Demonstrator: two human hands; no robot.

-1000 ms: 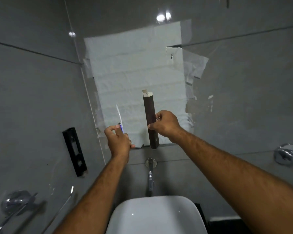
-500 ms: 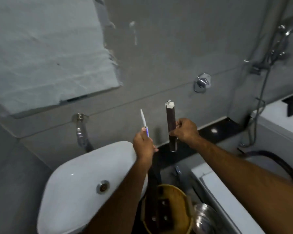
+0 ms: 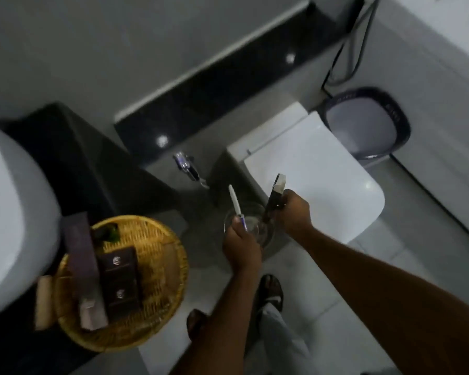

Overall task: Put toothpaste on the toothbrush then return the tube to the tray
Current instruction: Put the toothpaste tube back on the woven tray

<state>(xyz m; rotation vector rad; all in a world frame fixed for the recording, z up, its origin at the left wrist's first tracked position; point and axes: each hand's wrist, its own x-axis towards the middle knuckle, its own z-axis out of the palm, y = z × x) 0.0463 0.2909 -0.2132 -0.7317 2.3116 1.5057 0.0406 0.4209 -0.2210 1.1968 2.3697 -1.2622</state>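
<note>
My left hand (image 3: 241, 246) grips a white and purple toothbrush (image 3: 235, 203) by its handle, head pointing up and away. A little to its right, my right hand (image 3: 293, 212) holds a dark brown toothpaste tube (image 3: 274, 194) with a pale cap end pointing up. The tube and the brush are apart, roughly a hand's width. Down at the lower left, a round woven tray (image 3: 157, 247) rests on the dark counter, carrying dark boxes and a long purple box (image 3: 83, 266).
A white basin (image 3: 8, 220) sits at far left on the dark counter (image 3: 73, 169). A closed white toilet (image 3: 317, 174) lies under my right hand, with a dark bin (image 3: 368, 125) behind it. A clear round vessel (image 3: 251, 226) and my sandalled feet are below.
The view has swung from the wall mirror down and right to the counter, toilet and floor. Both hands kept hold of the toothbrush and tube, staying the same distance apart.
</note>
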